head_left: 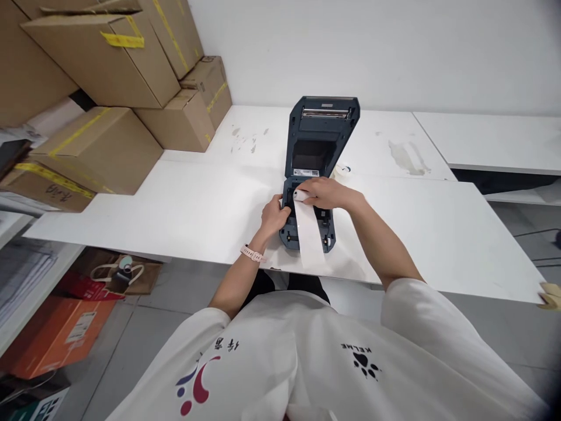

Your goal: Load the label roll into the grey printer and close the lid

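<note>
A dark blue-grey label printer (289, 237) stands on the white table with its lid (322, 126) raised. My right hand (324, 193) is closed around a small roll of white label paper (300, 195) inside the printer's bay. From the roll a loose strip of paper (310, 237) runs over the printer's front edge toward me. My left hand (275, 215) grips the printer's left side wall, the thumb reaching over the rim. My right fingers partly cover the roll, so how it sits in the bay cannot be seen fully.
Cardboard boxes (109, 149) with yellow tape are stacked at the table's left end. A pale tape roll (342, 170) lies behind the printer's right side. The white table (210, 199) ends close in front of me. An orange box (65, 333) stands on the floor at left.
</note>
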A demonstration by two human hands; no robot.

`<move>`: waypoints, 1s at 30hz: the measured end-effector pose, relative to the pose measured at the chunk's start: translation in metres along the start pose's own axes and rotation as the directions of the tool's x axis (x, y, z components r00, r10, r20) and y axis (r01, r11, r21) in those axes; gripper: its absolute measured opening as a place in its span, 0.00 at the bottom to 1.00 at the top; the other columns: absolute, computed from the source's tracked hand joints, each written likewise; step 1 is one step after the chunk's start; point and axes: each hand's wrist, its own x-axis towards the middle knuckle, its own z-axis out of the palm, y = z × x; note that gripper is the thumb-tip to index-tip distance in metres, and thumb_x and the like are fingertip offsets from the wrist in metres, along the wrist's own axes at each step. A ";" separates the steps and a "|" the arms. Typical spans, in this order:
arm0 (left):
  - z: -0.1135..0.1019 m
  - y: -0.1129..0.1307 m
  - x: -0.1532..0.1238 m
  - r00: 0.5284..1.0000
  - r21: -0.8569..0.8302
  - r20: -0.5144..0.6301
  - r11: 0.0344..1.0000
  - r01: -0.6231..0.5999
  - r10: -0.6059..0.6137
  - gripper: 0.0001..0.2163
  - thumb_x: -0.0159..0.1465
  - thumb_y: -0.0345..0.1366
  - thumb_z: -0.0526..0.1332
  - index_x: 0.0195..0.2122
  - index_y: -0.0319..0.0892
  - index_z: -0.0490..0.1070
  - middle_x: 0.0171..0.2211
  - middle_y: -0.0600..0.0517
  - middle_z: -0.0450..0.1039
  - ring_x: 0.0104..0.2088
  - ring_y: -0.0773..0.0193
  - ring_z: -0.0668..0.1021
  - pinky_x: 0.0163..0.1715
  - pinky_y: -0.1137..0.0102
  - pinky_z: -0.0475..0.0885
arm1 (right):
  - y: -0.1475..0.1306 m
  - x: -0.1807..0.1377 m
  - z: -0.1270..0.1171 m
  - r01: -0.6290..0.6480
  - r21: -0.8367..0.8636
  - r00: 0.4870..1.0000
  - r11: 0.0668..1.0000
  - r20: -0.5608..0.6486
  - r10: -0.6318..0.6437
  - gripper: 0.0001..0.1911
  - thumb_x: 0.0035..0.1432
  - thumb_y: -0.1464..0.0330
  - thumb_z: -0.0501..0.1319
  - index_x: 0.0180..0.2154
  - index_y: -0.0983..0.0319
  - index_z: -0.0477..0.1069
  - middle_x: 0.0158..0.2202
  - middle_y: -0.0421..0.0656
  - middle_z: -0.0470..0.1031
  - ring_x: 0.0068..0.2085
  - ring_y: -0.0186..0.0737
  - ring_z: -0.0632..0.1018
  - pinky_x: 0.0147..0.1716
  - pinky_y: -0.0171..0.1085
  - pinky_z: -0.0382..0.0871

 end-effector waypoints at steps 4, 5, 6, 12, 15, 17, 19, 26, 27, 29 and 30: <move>0.002 -0.001 0.002 1.000 -0.042 -0.002 0.999 0.007 -0.007 0.25 0.60 0.33 0.58 0.60 0.41 0.70 0.29 0.53 0.71 0.30 0.59 0.73 0.31 0.66 0.63 | -0.014 0.030 0.026 -0.102 -0.165 0.992 0.981 0.058 0.113 0.22 0.61 0.75 0.61 0.56 0.67 0.75 0.53 0.59 0.80 0.55 0.62 0.79 0.53 0.51 0.69; 0.002 -0.002 0.002 1.000 -0.051 -0.003 0.999 0.007 -0.007 0.25 0.59 0.33 0.58 0.60 0.41 0.70 0.29 0.53 0.70 0.30 0.60 0.73 0.31 0.66 0.62 | -0.015 0.029 0.030 -0.108 -0.163 0.992 0.981 0.045 0.117 0.22 0.61 0.75 0.61 0.57 0.68 0.75 0.54 0.59 0.80 0.56 0.62 0.78 0.54 0.51 0.68; 0.002 -0.002 0.002 1.000 -0.065 -0.003 0.998 0.007 -0.007 0.25 0.59 0.33 0.58 0.60 0.41 0.70 0.28 0.54 0.69 0.29 0.60 0.72 0.31 0.66 0.62 | -0.015 0.025 0.033 -0.113 -0.168 0.992 0.979 0.034 0.121 0.23 0.61 0.75 0.60 0.58 0.68 0.74 0.55 0.58 0.79 0.58 0.61 0.77 0.55 0.51 0.67; 0.004 -0.006 -0.004 1.000 -0.174 -0.003 0.984 0.027 -0.028 0.27 0.60 0.39 0.60 0.62 0.42 0.69 0.35 0.50 0.74 0.33 0.58 0.75 0.36 0.64 0.67 | -0.032 -0.049 0.053 -0.063 0.072 0.948 0.995 -0.309 0.083 0.20 0.71 0.67 0.53 0.57 0.64 0.76 0.55 0.52 0.80 0.54 0.53 0.78 0.52 0.48 0.73; 0.009 -0.009 -0.005 0.999 -0.241 -0.043 0.970 -0.007 -0.004 0.28 0.60 0.40 0.62 0.62 0.41 0.69 0.51 0.42 0.75 0.47 0.52 0.77 0.46 0.62 0.71 | -0.050 -0.080 0.078 -0.009 0.152 0.904 0.988 -0.422 0.073 0.19 0.74 0.64 0.53 0.56 0.63 0.77 0.57 0.50 0.80 0.55 0.51 0.78 0.55 0.49 0.74; 0.012 -0.010 -0.003 0.999 -0.341 -0.028 0.940 -0.024 0.016 0.29 0.59 0.39 0.63 0.63 0.41 0.68 0.61 0.40 0.71 0.56 0.50 0.75 0.52 0.61 0.71 | -0.063 -0.089 0.094 -0.048 0.127 0.882 0.991 -0.459 0.102 0.20 0.74 0.63 0.53 0.58 0.63 0.76 0.61 0.49 0.78 0.58 0.53 0.77 0.57 0.51 0.72; 0.014 -0.011 -0.001 0.999 -0.452 0.028 0.892 -0.001 0.016 0.31 0.59 0.40 0.64 0.65 0.42 0.65 0.64 0.40 0.69 0.60 0.50 0.74 0.55 0.61 0.72 | -0.072 -0.091 0.104 -0.101 0.098 0.860 0.990 -0.491 0.136 0.20 0.74 0.63 0.52 0.59 0.63 0.75 0.63 0.49 0.76 0.61 0.53 0.75 0.59 0.53 0.70; 0.014 -0.016 0.003 0.990 -0.552 0.138 0.829 0.091 -0.017 0.39 0.56 0.44 0.69 0.69 0.44 0.61 0.65 0.42 0.70 0.60 0.49 0.76 0.54 0.62 0.74 | -0.080 -0.087 0.116 -0.166 0.097 0.805 0.981 -0.562 0.191 0.19 0.75 0.62 0.52 0.58 0.53 0.76 0.66 0.46 0.73 0.64 0.51 0.72 0.68 0.60 0.54; 0.014 -0.016 0.003 0.990 -0.553 0.143 0.828 0.094 -0.016 0.39 0.56 0.44 0.70 0.69 0.45 0.61 0.65 0.42 0.70 0.60 0.49 0.76 0.54 0.61 0.74 | -0.080 -0.087 0.119 -0.179 0.102 0.790 0.979 -0.578 0.205 0.18 0.75 0.62 0.52 0.57 0.52 0.77 0.67 0.46 0.72 0.66 0.52 0.70 0.68 0.60 0.54; 0.014 -0.017 0.003 0.988 -0.549 0.153 0.829 0.107 -0.027 0.40 0.55 0.46 0.71 0.69 0.46 0.61 0.66 0.42 0.69 0.60 0.48 0.76 0.53 0.61 0.75 | -0.082 -0.088 0.125 -0.206 0.123 0.746 0.971 -0.622 0.237 0.17 0.73 0.60 0.55 0.54 0.52 0.79 0.67 0.46 0.70 0.68 0.54 0.67 0.68 0.60 0.54; 0.014 -0.017 0.004 0.987 -0.545 0.157 0.830 0.115 -0.034 0.41 0.55 0.46 0.71 0.69 0.47 0.61 0.66 0.42 0.69 0.60 0.48 0.76 0.54 0.61 0.75 | -0.084 -0.088 0.128 -0.219 0.137 0.719 0.966 -0.647 0.255 0.16 0.73 0.60 0.56 0.53 0.52 0.80 0.66 0.46 0.72 0.68 0.54 0.67 0.67 0.58 0.54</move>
